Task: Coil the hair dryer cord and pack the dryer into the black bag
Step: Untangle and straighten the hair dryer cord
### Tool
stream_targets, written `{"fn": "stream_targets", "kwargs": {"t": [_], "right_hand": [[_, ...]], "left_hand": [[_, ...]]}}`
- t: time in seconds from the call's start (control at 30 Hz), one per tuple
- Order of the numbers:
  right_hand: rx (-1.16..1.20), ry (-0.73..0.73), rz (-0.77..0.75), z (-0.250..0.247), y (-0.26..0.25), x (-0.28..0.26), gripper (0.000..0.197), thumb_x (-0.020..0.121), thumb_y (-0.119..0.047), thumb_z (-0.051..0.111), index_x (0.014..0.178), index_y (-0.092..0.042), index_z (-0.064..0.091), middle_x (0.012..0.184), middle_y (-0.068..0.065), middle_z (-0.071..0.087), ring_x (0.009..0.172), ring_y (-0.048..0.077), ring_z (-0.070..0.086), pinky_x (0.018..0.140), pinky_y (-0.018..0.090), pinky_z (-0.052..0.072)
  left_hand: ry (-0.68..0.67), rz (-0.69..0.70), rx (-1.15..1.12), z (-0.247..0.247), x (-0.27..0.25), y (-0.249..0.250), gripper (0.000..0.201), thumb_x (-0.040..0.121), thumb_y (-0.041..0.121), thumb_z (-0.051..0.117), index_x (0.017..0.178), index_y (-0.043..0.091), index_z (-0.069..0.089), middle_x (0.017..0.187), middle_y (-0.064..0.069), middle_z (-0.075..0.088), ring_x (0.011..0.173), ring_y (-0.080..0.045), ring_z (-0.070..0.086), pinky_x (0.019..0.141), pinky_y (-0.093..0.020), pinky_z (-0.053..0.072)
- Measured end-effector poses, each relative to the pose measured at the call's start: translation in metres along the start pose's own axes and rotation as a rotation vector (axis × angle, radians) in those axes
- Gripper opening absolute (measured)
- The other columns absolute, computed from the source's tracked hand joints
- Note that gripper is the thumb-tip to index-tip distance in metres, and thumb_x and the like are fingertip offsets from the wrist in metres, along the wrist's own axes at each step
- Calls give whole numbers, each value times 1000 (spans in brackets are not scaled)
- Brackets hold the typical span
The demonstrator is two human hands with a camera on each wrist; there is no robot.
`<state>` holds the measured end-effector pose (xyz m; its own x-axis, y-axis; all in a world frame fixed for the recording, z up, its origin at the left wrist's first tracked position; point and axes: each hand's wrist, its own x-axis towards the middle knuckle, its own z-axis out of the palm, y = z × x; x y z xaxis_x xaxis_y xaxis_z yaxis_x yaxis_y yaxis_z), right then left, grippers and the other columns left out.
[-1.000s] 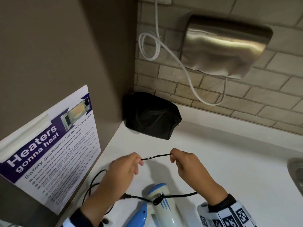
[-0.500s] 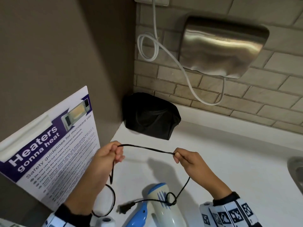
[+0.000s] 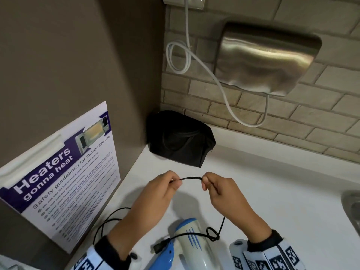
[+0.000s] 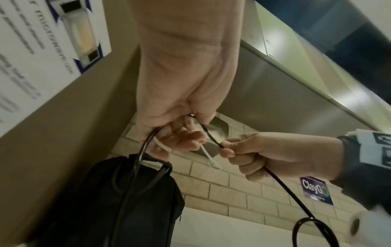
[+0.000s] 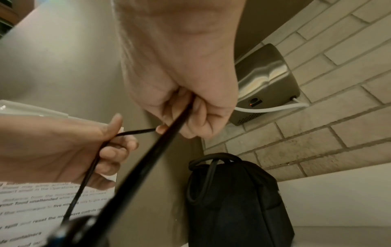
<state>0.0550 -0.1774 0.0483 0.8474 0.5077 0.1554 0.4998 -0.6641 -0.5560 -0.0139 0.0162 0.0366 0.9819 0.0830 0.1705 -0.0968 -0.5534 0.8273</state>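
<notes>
A white and blue hair dryer (image 3: 191, 244) lies on the white counter (image 3: 272, 191) at the bottom of the head view. Its thin black cord (image 3: 191, 178) runs in a short stretch between both hands. My left hand (image 3: 165, 189) pinches the cord at one end, and more cord loops down below that wrist (image 3: 109, 221). My right hand (image 3: 216, 187) pinches the other end; from it the cord drops to a small kink (image 3: 212, 233) beside the dryer. The plug (image 3: 159, 247) rests against the dryer's handle. The black bag (image 3: 181, 138) stands in the corner behind the hands.
A microwave safety poster (image 3: 62, 176) leans on the brown wall at the left. A steel hand dryer (image 3: 266, 59) with a white cable (image 3: 224, 88) hangs on the brick wall. A sink edge (image 3: 352, 207) shows at the right.
My left hand has moved right, back close to the right hand, so the stretch of cord between them is short again. The right hand has hardly moved.
</notes>
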Motion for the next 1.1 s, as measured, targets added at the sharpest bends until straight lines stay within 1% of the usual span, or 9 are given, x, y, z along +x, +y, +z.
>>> {"fn": "stream_targets", "kwargs": {"t": [0.07,0.27,0.5,0.57,0.67,0.8,0.93,1.0,1.1], "right_hand": [[-20,0,-11,-2,-4,-2,28,93,-11,43,71,-29,46,52,-16,48,46,12,38,47,24,27],[78,-123,-75,-11,-21,-12,31,98,-19,42,72,-33,49,48,-16,48,44,11,38,48,18,27],[223,-129,-8,-19,-6,-9,30,99,-26,43,73,-22,57,52,-5,35,48,7,29,52,19,30],[233,-125,35,-18,-7,-6,31,99,-30,43,72,-23,57,54,-1,33,51,10,29,55,26,33],[274,-96,113,-20,-10,-2,33,98,-32,43,70,-23,57,49,-8,29,50,11,28,56,31,36],[248,-139,88,-14,-23,2,33,98,-32,44,71,-23,61,43,-9,34,46,8,30,55,40,47],[322,-215,42,-7,-35,2,32,97,-33,47,72,-22,65,56,-13,49,49,4,42,59,35,52],[405,-260,70,-9,-32,0,32,95,-38,49,71,-25,66,74,-10,52,56,0,49,63,22,52],[476,-313,75,-9,-23,-5,29,91,-42,52,76,-23,68,89,-4,57,76,3,59,80,23,48]], "left_hand": [[-62,-7,-54,2,3,4,25,99,25,41,81,25,60,64,8,54,58,-5,46,57,-21,40],[124,-104,-98,-5,10,0,31,96,17,42,67,13,52,54,4,47,47,-5,36,48,-18,31],[353,-298,-226,-35,14,-41,36,99,22,41,67,10,52,57,3,47,57,-15,40,62,-31,34],[338,-284,-131,-37,12,-45,35,98,19,41,67,12,54,58,1,51,56,-15,42,58,-27,34],[243,-218,93,-36,7,-43,33,97,12,39,75,21,61,69,5,61,66,-11,54,61,-16,38],[93,25,315,-17,1,-12,22,95,20,40,95,26,62,78,16,59,84,-10,59,78,-32,48],[2,45,-32,5,5,12,23,95,25,49,75,24,60,61,11,53,62,-3,51,62,-17,41],[46,-32,-183,-1,10,7,26,94,23,52,70,21,63,58,8,57,58,-1,51,62,-18,43],[88,-127,-311,-9,15,-3,29,95,21,52,70,20,66,58,8,61,60,-5,52,65,-19,45]]}}
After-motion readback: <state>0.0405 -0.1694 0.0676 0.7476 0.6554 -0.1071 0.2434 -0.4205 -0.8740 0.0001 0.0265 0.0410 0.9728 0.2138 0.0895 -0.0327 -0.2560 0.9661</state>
